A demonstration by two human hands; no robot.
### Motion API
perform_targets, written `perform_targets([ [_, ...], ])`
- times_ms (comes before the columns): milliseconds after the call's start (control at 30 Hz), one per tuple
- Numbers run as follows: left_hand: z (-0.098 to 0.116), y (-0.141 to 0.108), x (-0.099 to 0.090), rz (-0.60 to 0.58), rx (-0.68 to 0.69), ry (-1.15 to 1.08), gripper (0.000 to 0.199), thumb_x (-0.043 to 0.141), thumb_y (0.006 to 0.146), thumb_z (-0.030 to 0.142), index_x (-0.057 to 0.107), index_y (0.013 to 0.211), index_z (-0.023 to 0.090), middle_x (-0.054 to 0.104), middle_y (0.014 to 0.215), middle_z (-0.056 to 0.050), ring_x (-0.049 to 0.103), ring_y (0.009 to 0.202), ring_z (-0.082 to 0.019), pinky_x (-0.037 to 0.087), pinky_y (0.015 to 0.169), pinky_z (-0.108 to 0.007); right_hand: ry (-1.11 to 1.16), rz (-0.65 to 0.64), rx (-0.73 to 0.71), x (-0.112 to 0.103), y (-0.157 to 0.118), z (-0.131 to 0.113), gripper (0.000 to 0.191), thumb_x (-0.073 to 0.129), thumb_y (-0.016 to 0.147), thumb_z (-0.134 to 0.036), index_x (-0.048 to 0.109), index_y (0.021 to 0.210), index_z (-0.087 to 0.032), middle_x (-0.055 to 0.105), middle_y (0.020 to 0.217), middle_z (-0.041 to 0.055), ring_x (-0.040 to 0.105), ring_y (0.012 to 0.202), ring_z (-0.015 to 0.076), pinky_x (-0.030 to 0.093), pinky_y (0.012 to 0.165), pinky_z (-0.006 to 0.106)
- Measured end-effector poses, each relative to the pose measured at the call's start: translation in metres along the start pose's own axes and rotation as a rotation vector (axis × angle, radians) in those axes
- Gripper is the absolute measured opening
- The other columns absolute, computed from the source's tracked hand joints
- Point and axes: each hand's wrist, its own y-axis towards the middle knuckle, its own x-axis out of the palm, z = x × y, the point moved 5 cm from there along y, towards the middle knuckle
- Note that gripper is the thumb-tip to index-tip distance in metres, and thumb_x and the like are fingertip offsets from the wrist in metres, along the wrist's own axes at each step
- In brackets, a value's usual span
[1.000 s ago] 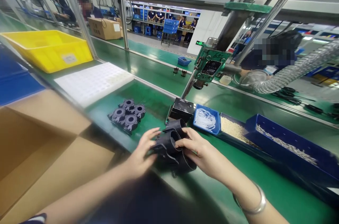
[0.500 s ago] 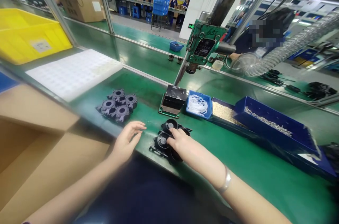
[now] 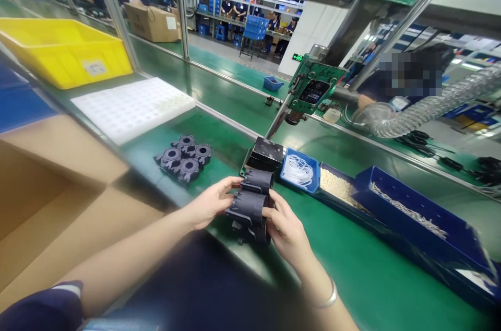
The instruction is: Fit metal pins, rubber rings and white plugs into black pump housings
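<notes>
Black tubes partly behind right hand

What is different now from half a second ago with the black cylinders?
The black cylinder cluster has tipped from upright onto its side, its open ends now facing right. The left hand, free half a second ago, has moved in against its other end; the right hand keeps hold at the open ends. The white board, other black cluster and blue tray stayed in place.
</notes>
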Motion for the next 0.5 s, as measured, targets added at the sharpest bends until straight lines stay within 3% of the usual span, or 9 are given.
perform_targets([
  [133, -0.002, 0.012, -0.001, 0.034, -0.081, 0.041, 0.070, 0.077, 0.066, 0.013, 0.054, 0.132, 0.022, 0.069, 0.109, -0.007, 0.064, 0.097, -0.020, 0.048, 0.079, -0.026, 0.051, 0.029, -0.013, 0.009, -0.004, 0.007, 0.036, 0.044, 0.093, -0.001, 0.062, 0.113, -0.025, 0.047, 0.143, 0.0122, 0.051, 0.131, 0.0203, 0.048, 0.105, 0.034],
  [333, 0.000, 0.020, 0.007, 0.076, -0.086, 0.008, 0.068, 0.072, 0.059, 0.004, 0.058, 0.125, 0.017, 0.070, 0.096, -0.006, 0.064, 0.081, -0.016, 0.049, 0.070, -0.024, 0.048, 0.122, -0.024, 0.019, -0.010, 0.027, 0.037, 0.050, 0.091, -0.001, 0.062, 0.116, -0.025, 0.050, 0.138, 0.0137, 0.054, 0.128, 0.0221, 0.050, 0.101, 0.035],
  [500, 0.007, 0.022, 0.009, 0.094, -0.011, 0.063, 0.061, 0.072, 0.061, 0.005, 0.062, 0.120, 0.019, 0.070, 0.108, -0.007, 0.065, 0.095, -0.020, 0.050, 0.077, -0.025, 0.056, 0.200, 0.006, 0.020, -0.018, 0.034, 0.043, 0.050, 0.092, -0.002, 0.058, 0.125, -0.027, 0.047, 0.142, 0.0132, 0.050, 0.131, 0.0230, 0.050, 0.103, 0.039],
])
